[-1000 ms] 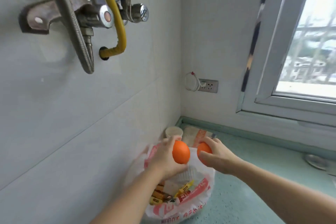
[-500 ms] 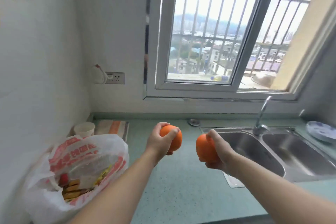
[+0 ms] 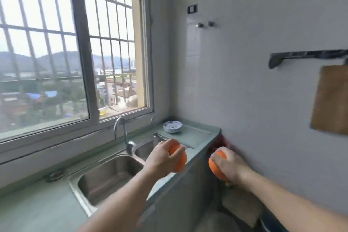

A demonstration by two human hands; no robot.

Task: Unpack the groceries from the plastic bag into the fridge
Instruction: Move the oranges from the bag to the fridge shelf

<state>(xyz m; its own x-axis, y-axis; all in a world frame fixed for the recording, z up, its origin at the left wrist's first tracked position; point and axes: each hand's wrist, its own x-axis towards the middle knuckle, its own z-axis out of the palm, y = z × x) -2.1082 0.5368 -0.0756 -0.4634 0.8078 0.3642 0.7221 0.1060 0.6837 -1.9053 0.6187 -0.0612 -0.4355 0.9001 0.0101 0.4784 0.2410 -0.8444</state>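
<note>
A barred window (image 3: 71, 52) rose behind the green tabletop (image 3: 195, 133) and its double sink (image 3: 109, 175). A board (image 3: 331, 101) hung on the right wall; plates (image 3: 172, 126) sat nearby. Left hand (image 3: 162, 160) and right hand (image 3: 228, 164) each gripped an orange (image 3: 179, 158), (image 3: 216, 169), held in the air.

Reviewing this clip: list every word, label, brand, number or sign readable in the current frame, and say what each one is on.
None can be read.
Stack of dishes: blue pattern only, no lettering.
Small dark wall plate: too small and blurred to tell any marking.
Oranges in the left hand and right hand: no sticker or label visible.
Wooden board: no visible marking.
</note>
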